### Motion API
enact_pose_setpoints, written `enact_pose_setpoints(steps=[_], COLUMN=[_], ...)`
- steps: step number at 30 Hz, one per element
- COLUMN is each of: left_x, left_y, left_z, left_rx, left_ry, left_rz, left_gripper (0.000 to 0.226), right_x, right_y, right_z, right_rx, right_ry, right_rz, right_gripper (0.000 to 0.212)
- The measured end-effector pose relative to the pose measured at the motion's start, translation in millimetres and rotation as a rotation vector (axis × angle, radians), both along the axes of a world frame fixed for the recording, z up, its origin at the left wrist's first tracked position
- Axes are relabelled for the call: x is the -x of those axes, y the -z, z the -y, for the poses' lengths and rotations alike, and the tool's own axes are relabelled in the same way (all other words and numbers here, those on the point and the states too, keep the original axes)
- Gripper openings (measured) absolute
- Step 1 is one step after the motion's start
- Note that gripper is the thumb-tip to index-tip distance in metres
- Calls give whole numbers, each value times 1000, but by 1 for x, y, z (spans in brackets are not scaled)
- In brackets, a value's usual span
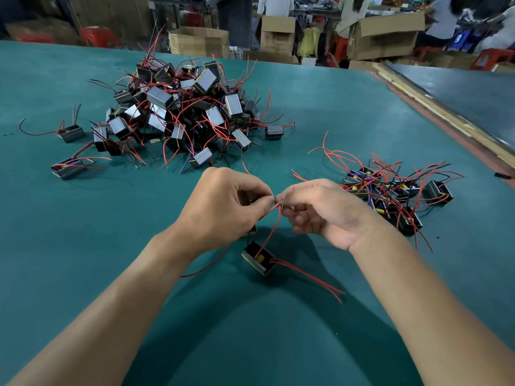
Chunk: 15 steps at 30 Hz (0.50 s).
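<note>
Left hand and right hand: fingertips of both pinch the upper end of one red wire. Wire runs down into a small black box below the hands, over the green tabletop.

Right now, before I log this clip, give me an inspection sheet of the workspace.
Surface: green mat over a wide table.
Job's things: black module below the hands; its red wire rises to the fingertips.
Clutter: large pile of modules far left; smaller group at right.
Grippers: left hand and right hand both pinch the red wire's end.
Cables: loose red leads trail from the module.
Surroundings: cardboard boxes, red stools, people behind.
</note>
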<state>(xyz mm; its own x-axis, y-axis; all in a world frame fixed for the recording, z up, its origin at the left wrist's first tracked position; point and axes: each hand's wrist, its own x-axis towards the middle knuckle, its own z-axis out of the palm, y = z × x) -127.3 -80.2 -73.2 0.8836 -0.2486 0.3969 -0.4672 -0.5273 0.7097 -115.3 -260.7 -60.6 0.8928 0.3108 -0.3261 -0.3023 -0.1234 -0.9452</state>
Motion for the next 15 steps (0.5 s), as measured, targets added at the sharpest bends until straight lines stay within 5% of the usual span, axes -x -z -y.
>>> enact_pose_setpoints(steps=[3, 7, 11, 15], left_x=[-4, -10, -10, -10], left_y=[-1, 0, 0, -5], left_z=[0, -4, -4, -2], left_rx=[125, 172, 202, 304], left_ry=[-58, -147, -170, -116], left_rz=[-94, -172, -193, -222], left_gripper=[17, 20, 16, 16], right_x=[0, 5, 16, 17], right_y=[3, 6, 4, 14], right_z=[-2, -1, -4, -17], right_rx=[39, 385, 450, 525], right_ry=[8, -180, -546, -412], right_rz=[142, 458, 518, 637], right_gripper=[23, 22, 55, 76])
